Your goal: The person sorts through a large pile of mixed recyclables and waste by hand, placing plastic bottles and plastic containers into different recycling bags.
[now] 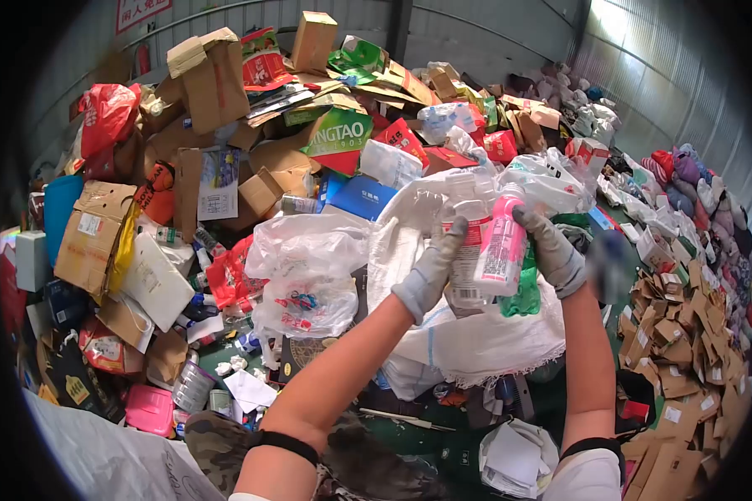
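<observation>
My left hand (433, 269), in a pale work glove, is closed round a clear plastic bottle (470, 250) with a red and white label. Opposite it, my gloved right hand (555, 252) grips a pink and white bottle (503, 244) with printing on its side. Green crumpled plastic (523, 288) hangs just under the pink bottle, close to my right palm; whether my fingers hold it too is hidden. Both bottles are side by side, nearly upright, above the mouth of a white woven sack (493, 346).
A tall heap of cardboard boxes (213, 83) and mixed rubbish rises ahead and left. Pale plastic bags (305, 267) lie left of the sack. Flattened cardboard (685, 376) is piled at right, with bundled bags (702, 188) behind. Folded white paper (518, 457) lies near my feet.
</observation>
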Available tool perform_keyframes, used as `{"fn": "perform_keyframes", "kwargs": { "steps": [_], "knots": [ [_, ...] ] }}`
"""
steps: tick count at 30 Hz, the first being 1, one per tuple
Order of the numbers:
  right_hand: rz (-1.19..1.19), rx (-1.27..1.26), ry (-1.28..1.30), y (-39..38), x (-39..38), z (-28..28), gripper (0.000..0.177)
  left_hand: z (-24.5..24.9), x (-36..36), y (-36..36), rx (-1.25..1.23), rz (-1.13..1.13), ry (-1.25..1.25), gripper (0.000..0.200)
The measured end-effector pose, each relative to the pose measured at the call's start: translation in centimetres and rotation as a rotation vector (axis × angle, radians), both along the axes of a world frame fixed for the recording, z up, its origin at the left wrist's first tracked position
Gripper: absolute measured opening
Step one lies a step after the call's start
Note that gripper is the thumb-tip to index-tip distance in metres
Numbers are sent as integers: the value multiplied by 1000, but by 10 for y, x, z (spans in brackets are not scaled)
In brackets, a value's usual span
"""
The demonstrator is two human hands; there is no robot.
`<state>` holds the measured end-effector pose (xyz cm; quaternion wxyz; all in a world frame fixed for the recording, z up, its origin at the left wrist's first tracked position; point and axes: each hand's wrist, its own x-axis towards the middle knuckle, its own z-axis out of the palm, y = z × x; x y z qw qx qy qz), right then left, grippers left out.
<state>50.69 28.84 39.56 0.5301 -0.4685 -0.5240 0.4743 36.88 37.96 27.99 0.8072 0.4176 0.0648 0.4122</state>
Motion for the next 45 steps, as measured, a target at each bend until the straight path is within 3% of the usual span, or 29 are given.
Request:
{"fn": "perform_keyframes", "kwargs": {
  "steps": [1, 2, 3, 5, 7, 8, 10, 11, 13, 16, 19, 20, 22, 26, 27, 29, 30, 31, 32, 34, 36, 37, 39, 42, 44, 45],
  "knots": [
    [-17, -113, -81, 10, 38, -9, 47, -27, 44, 15, 9, 117, 226, 95],
    [-78, -62, -304, 17, 60, -23, 48, -19, 59, -7, 45, 198, 314, 93],
    [-135, -13, -525, 23, 78, -36, 50, -58, 85, 18, 239, 390, 677, 87],
    [-244, -191, -752, 32, 92, -53, 47, -43, 67, 5, 323, 568, 850, 78],
    [-240, -215, -768, 33, 68, -47, 45, -27, 34, -4, 465, 812, 1001, 72],
    [-304, -154, -916, 34, 58, -46, 42, -38, 22, 2, 625, 1120, 1178, 72],
    [-424, -23, -1210, 41, 47, -48, 37, -54, -13, 8, 520, 1279, 1224, 82],
    [-475, 9, -1294, 49, 49, -55, 38, -59, -23, 8, 287, 1180, 1304, 85],
    [-500, 31, -1292, 55, 49, -60, 34, -108, -34, 28, -20, 882, 1217, 75],
    [-319, 22, -1196, 60, 58, -65, 27, -104, -50, 66, -184, 534, 648, 52],
    [-72, 278, -1329, 54, 64, -90, 25, 16, -58, 51, -292, 565, 414, 29],
    [-25, 94, -1323, 53, 51, -85, 21, 37, -57, 48, -246, 529, 365, 27],
    [12, 101, -1509, 72, 41, -91, 23, 62, -52, 45, -159, 465, 272, 23],
    [33, -6, -1725, 129, 35, -99, 33, 51, -52, 53, -202, 466, 258, 27],
    [-50, 90, -1657, 138, 35, -106, 22, 42, -53, 57, -202, 477, 237, 28],
    [0, 130, -1747, 151, 32, -114, 33, 21, -60, 63, -208, 545, 205, 31],
    [-6, 391, -1815, 153, 36, -133, 17, 9, -69, 63, -125, 541, 204, 35],
    [40, 518, -1966, 142, 33, -146, 13, -21, -72, 79, -32, 539, 195, 43],
    [99, 462, -2006, 142, 31, -154, 14, -10, -84, 57, -10, 558, 182, 43],
    [172, 592, -1914, 158, 74, -183, 21, -18, -83, 37, -38, 702, 98, 44],
    [34, 277, -1834, 183, 128, -204, 26, -10, -94, 14, -59, 654, 331, 48],
    [12, 217, -1811, 185, 136, -200, 26, -7, -99, 4, -219, 533, 231, 58],
    [-8, 149, -1795, 189, 152, -189, 26, 17, -176, -43, -142, 494, 402, 59],
    [-36, 82, -1759, 189, 171, -168, 27, -52, -255, -42, -52, 817, 264, 56],
    [-58, 69, -1716, 189, 181, -153, 27, -112, -347, -62, -162, 1108, 423, 52],
    [-69, 78, -1688, 189, 191, -145, 27, -186, -387, -59, -235, 1270, 419, 52]
  ]
}}
